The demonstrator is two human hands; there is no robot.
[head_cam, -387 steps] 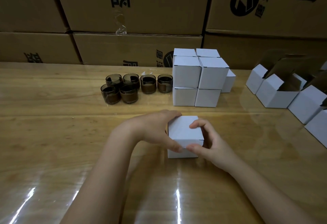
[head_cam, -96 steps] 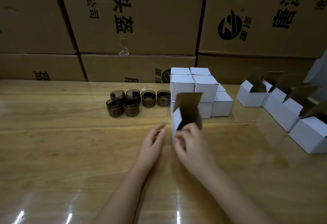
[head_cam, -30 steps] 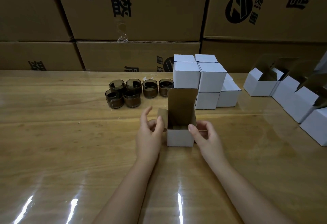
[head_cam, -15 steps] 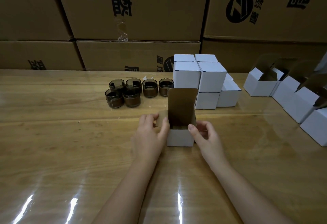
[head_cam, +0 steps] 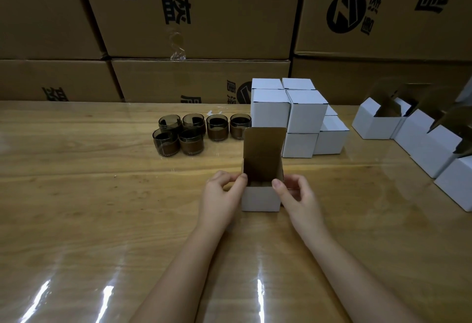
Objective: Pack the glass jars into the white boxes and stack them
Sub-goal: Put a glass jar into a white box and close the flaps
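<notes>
Left hand and right hand pinch the open white box at its 9 and 3 o'clock sides, on the table. I judge the box readied but unfilled. Next: reach to 11 o'clock for one of the glass jars. Stacked boxes stand at 1 o'clock.

A wooden worktop with pale, long grain fills the lower view. A clear glossy sheet covers it, and bright streaks of light glint on it near the front edge. Behind its far edge stands a wall of large brown cardboard cartons, stacked in at least two tiers and butted side by side. Black printed characters run across their faces, and a round black logo marks the upper right carton. A crumpled scrap of clear tape hangs at the bottom edge of the upper middle carton.
</notes>
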